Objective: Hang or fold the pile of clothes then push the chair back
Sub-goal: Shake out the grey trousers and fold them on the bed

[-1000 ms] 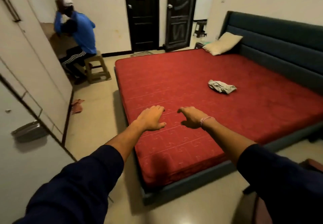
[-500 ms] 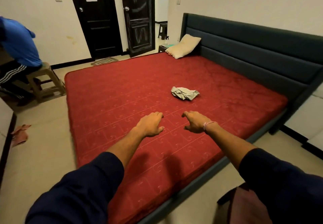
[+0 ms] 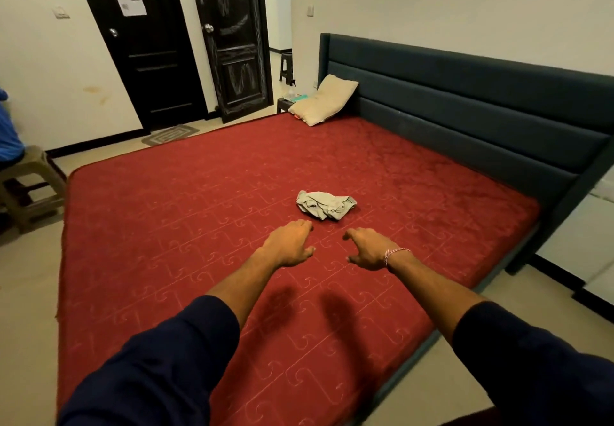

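Across a bedroom, a wide bed [image 3: 199, 226] with a red patterned cover fills most of the view, its dark padded headboard [image 3: 465, 100] running along the right wall. Two black doors [image 3: 156, 60] stand at the far wall, a paper notice stuck on the left one, a small mat [image 3: 170, 134] on the floor before them. At the left edge, a tan stool [image 3: 30, 186] holds a seated person in blue [image 3: 8, 130], mostly out of frame. A beige pillow [image 3: 324, 100] leans against the headboard at the bed's far corner, beside a low dark side table [image 3: 284, 104].

Both arms in navy sleeves reach out over the cover. The left hand [image 3: 289, 243] and right hand [image 3: 367, 249], the right wrist wearing a thread band [image 3: 393, 254], hover palm-down with fingers loosely curled, neither holding anything. Just beyond the fingertips, near the middle of the bed, lies a crumpled grey-green garment [image 3: 325, 204], apart from both hands. Whether the hands touch the cover cannot be told.
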Tool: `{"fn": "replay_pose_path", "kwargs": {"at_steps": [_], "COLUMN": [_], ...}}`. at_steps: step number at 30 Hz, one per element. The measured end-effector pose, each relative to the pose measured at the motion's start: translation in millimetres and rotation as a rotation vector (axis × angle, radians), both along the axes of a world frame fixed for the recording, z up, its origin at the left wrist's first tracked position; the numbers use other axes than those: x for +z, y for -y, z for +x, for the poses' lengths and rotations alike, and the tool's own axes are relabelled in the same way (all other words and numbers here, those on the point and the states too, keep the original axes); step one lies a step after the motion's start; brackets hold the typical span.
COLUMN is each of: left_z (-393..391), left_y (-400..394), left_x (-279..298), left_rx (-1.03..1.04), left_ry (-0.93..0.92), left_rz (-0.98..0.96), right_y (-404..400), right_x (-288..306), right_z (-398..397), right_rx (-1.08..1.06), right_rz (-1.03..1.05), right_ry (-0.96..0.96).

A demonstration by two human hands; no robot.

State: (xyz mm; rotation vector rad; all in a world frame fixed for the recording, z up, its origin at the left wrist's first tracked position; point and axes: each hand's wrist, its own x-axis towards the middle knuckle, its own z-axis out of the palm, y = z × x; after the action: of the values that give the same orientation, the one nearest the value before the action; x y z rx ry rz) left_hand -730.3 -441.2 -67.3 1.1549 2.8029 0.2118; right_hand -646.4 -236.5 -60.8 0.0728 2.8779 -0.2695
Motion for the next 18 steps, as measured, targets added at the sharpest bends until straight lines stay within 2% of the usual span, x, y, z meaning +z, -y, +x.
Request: {"fn": "replay_pose_path", "kwargs": {"at_steps": [7,18], "left_z": [-86.5,-185.0], "left_y": [-78.4,-172.7], "left_x": [-28.9,-102.5], "left_rx": [0.041,0.185], "left_ry": [0.085,0.283], "left_rz": [0.045,-0.061], "right_y": [-71.7,-162.7], "right_x": [-22.3,-98.1], "right_z": [-83.0,-207.6], "right_rx": [-0.008,0.031], "right_rz": [-0.041,-0.105], "right_ry": [0.037,0.160]}}
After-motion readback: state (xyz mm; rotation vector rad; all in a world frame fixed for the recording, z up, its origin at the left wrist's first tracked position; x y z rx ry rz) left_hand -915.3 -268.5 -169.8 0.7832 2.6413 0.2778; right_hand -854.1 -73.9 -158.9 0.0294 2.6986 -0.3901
